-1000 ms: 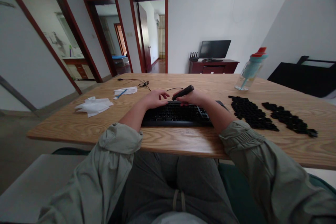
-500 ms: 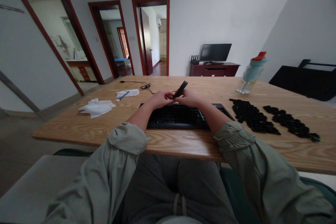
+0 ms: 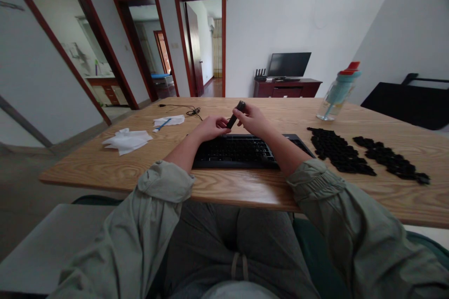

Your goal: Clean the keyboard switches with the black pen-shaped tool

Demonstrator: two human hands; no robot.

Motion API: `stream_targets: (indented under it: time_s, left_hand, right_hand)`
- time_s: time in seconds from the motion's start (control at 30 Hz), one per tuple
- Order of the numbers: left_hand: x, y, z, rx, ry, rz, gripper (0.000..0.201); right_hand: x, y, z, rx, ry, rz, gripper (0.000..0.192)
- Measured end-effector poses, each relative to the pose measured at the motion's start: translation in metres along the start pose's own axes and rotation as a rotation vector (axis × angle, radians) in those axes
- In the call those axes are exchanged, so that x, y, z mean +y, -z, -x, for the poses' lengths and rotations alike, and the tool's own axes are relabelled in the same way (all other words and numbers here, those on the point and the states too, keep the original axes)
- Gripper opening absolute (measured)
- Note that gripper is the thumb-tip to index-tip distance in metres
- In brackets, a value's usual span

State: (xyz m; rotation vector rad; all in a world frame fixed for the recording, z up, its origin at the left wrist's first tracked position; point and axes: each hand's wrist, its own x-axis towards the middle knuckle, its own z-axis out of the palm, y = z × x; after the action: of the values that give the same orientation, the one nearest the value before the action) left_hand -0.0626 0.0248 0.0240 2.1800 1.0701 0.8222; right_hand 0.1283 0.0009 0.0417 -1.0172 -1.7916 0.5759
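Note:
Over the back edge of a black keyboard (image 3: pixel 233 152), a slim black bar-shaped thing (image 3: pixel 235 117) is held tilted, its top leaning right. I cannot make out its exact kind. The fingers of my left hand (image 3: pixel 212 128) are closed on its lower end. My right hand (image 3: pixel 253 117) grips it near the top, thumb on its side. Beneath my hands the keyboard lies flat on the wooden table (image 3: pixel 231 187), with pale outlines showing among its dark key places. Right of it, many small black pieces that look like keycaps (image 3: pixel 338 152) lie in a patch.
Another strip of black pieces (image 3: pixel 391 160) lies farther right. A clear bottle with a red lid (image 3: pixel 338 91) stands behind them. To the left are crumpled white tissue (image 3: pixel 128 141), a blue stick-like tool (image 3: pixel 162 124) on more tissue, and a coiled black cable (image 3: pixel 192 111).
My right hand has shifted up along the black bar, its fingers now at the upper end. The bar has moved slightly left and my hands are farther apart. The view has tilted slightly.

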Motion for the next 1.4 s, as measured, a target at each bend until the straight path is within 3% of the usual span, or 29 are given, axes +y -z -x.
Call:
stream_targets:
  time_s: [0.27, 0.43, 0.53, 0.67, 0.8, 0.93, 1.07, 1.2, 1.4]
  left_hand:
    - [-0.004, 0.0, 0.002, -0.044, -0.013, 0.048, 0.033]
    - [0.003, -0.009, -0.012, 0.093, -0.125, 0.223, 0.029]
    - [0.014, -0.016, -0.022, 0.216, -0.11, 0.344, 0.018]
    - [0.026, -0.029, -0.029, 0.251, -0.008, 0.442, 0.021]
    - [0.029, -0.041, -0.03, 0.246, 0.082, 0.505, 0.008]
    - [0.026, -0.045, -0.032, 0.325, 0.107, 0.547, 0.007]
    - [0.021, -0.044, -0.031, 0.426, 0.098, 0.609, 0.007]
    - [0.02, -0.046, -0.029, 0.461, 0.071, 0.595, 0.015]
    - [0.019, -0.05, -0.034, 0.59, 0.147, 0.568, 0.037]
  right_hand:
    - [-0.004, -0.009, -0.013, 0.066, -0.008, 0.216, 0.022]
    - [-0.014, -0.018, -0.019, 0.021, 0.019, 0.278, 0.022]
    - [-0.013, -0.021, -0.021, 0.006, 0.071, 0.294, 0.023]
    - [-0.003, -0.017, -0.018, -0.04, 0.108, 0.314, 0.026]
    - [0.017, -0.009, -0.006, -0.023, 0.116, 0.241, 0.026]
    - [0.04, -0.01, 0.006, 0.041, -0.011, 0.211, 0.027]
    - [0.048, -0.017, 0.014, -0.116, -0.125, 0.339, 0.022]
    - [0.041, -0.02, 0.018, -0.302, -0.042, 0.407, 0.021]
    - [0.037, -0.022, 0.02, -0.357, 0.075, 0.436, 0.03]
